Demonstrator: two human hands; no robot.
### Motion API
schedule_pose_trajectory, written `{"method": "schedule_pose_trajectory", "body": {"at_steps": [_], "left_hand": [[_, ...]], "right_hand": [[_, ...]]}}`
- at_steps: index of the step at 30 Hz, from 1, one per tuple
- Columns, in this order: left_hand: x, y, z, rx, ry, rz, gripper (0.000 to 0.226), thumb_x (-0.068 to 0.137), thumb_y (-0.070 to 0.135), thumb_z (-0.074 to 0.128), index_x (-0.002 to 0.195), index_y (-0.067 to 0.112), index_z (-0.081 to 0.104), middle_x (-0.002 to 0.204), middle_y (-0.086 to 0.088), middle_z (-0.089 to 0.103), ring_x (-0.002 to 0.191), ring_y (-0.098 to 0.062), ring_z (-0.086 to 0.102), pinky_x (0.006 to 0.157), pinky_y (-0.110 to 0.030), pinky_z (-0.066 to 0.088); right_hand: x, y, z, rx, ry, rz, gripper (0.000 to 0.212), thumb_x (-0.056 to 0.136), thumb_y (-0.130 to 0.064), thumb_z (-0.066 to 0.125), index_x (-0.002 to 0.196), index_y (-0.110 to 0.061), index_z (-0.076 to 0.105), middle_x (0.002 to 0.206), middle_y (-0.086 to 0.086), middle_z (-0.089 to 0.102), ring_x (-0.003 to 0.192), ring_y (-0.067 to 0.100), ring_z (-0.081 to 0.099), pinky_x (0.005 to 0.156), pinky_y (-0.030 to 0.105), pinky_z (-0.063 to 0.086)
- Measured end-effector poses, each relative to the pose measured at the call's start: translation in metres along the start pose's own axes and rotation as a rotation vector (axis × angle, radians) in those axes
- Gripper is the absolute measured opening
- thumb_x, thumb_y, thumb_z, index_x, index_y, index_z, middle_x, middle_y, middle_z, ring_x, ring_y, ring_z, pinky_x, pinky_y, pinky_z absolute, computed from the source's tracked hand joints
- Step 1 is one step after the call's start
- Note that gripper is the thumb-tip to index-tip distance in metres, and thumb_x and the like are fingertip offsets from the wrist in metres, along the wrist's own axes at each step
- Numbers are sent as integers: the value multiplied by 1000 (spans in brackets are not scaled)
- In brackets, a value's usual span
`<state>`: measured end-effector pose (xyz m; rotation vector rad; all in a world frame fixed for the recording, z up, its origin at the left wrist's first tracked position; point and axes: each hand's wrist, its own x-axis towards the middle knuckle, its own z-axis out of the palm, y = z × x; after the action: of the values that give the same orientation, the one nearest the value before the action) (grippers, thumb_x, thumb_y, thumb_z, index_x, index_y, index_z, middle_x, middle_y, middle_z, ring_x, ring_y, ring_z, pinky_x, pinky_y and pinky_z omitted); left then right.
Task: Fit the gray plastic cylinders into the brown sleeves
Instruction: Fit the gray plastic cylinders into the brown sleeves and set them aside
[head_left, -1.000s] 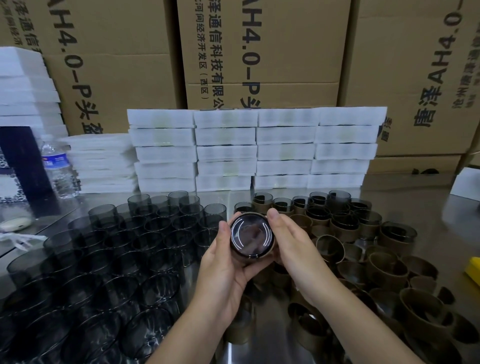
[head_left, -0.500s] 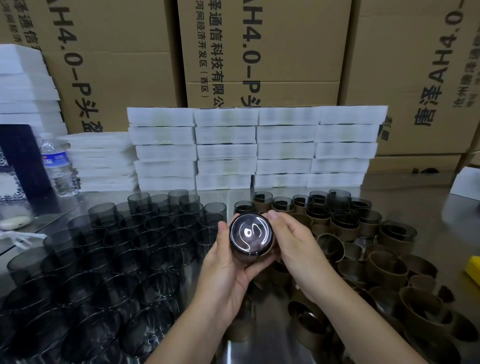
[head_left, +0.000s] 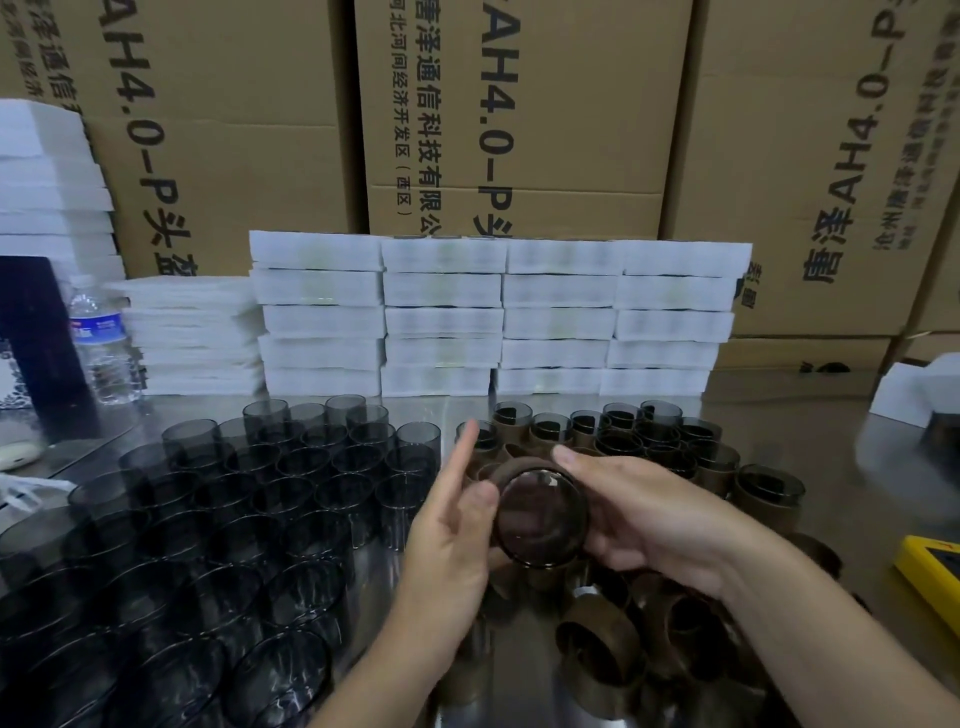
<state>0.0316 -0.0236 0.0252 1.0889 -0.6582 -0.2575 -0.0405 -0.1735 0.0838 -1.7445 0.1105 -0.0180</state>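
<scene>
Looking down through the head camera, we log the gray cylinder (head_left: 540, 512) held above the steel table (head_left: 831, 467), just below frame centre. Its closed end faces us and a brown sleeve (head_left: 519, 461) edges it behind.

- The right hand (head_left: 654, 519) wraps it from 3 o'clock, fingers curled over the top.
- The left hand (head_left: 447, 551) sits at 9 o'clock with its thumb against the rim and its index finger (head_left: 465, 452) straight and lifted clear. Its other fingers are hidden, so we cannot tell whether it grips.
- At 9 o'clock the bare gray cylinders (head_left: 234, 493) stand packed together.
- At 5 o'clock lie loose brown sleeves (head_left: 597, 639) — the fitted pairs (head_left: 660, 441) stand at 1 o'clock.
- At 12 o'clock we note white foam stacks (head_left: 498, 312), with cardboard boxes (head_left: 519, 104) behind them.
</scene>
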Motion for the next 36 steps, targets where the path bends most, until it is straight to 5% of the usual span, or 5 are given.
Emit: {"method": "schedule_pose_trajectory", "body": {"at_steps": [4, 12, 22, 30, 36], "left_hand": [[-3, -3, 9, 79, 73, -67, 69, 65, 60, 59, 130, 40, 47, 95, 9, 76, 87, -13, 73, 62, -27, 58], [3, 4, 2, 93, 251, -310, 15, 99, 23, 49, 106, 25, 63, 79, -3, 75, 65, -13, 70, 51, -27, 55], [0, 8, 7, 173, 160, -375, 20, 98, 10, 50, 93, 10, 69, 61, 1, 70, 53, -6, 63, 47, -21, 50], [3, 8, 10, 217, 121, -397, 20, 98, 14, 51, 89, 13, 69, 65, 0, 70, 50, -5, 59, 42, -19, 44], [1, 5, 5, 345, 62, -331, 22, 98, 21, 50, 86, 27, 67, 60, 12, 67, 52, 6, 52, 60, -11, 43]], "right_hand": [[-20, -11, -18, -107, 2, 0, 29, 72, -51, 72, 71, -24, 62, 56, -1, 54, 44, 8, 44, 39, 15, 31], [-11, -5, -124, -990, 831, 71, 18, 86, -37, 65, 78, -22, 59, 84, 0, 61, 68, 11, 50, 53, 28, 35], [57, 50, -153, -967, 768, 80, 24, 93, -22, 58, 112, -8, 56, 124, 12, 42, 106, 28, 50, 86, 33, 39], [77, 58, -155, -985, 791, 153, 28, 96, -25, 52, 118, -7, 52, 131, 12, 35, 93, 28, 53, 82, 36, 46], [75, 50, -152, -1041, 877, 109, 42, 92, -33, 55, 127, -10, 43, 138, 9, 22, 91, 38, 56, 75, 44, 49]]}}
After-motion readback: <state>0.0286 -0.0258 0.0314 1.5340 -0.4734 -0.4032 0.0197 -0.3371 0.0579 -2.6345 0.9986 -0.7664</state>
